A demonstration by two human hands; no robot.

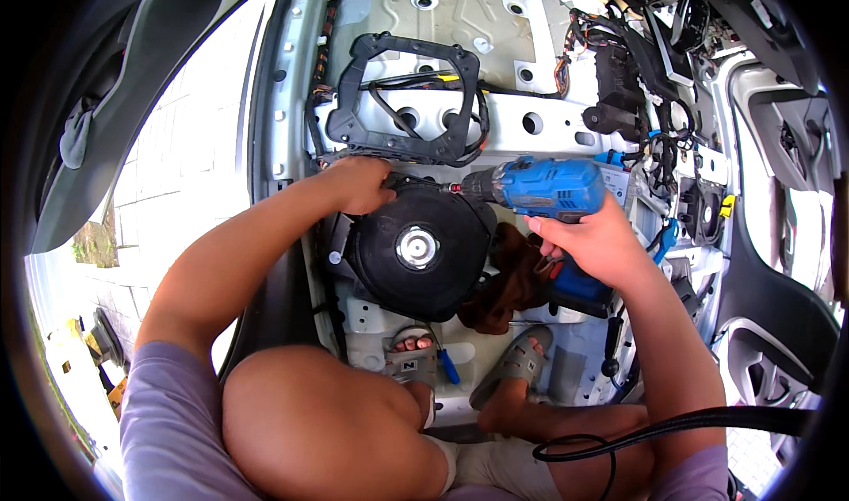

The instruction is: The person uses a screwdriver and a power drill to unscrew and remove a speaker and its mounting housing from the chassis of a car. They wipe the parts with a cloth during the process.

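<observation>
My right hand (588,236) is wrapped round the handle of a blue cordless drill (548,187), which lies level and points left. Its bit reaches the far edge of a round black speaker (424,267) with a silver centre, right in front of me. At that speaker's far left edge, my left hand (358,184) is closed, its fingertips partly hidden against the rim. Just beyond both hands stands an angular black bracket frame (402,94), with dark cables running behind it.
Bare metal car floor (424,28) stretches ahead, with wiring bundles (659,103) along the right. A brown cloth (504,280) lies right of the speaker. Near my sandalled feet is a blue-handled screwdriver (449,367). A black cable (690,420) crosses at lower right; an open door (133,85) is left.
</observation>
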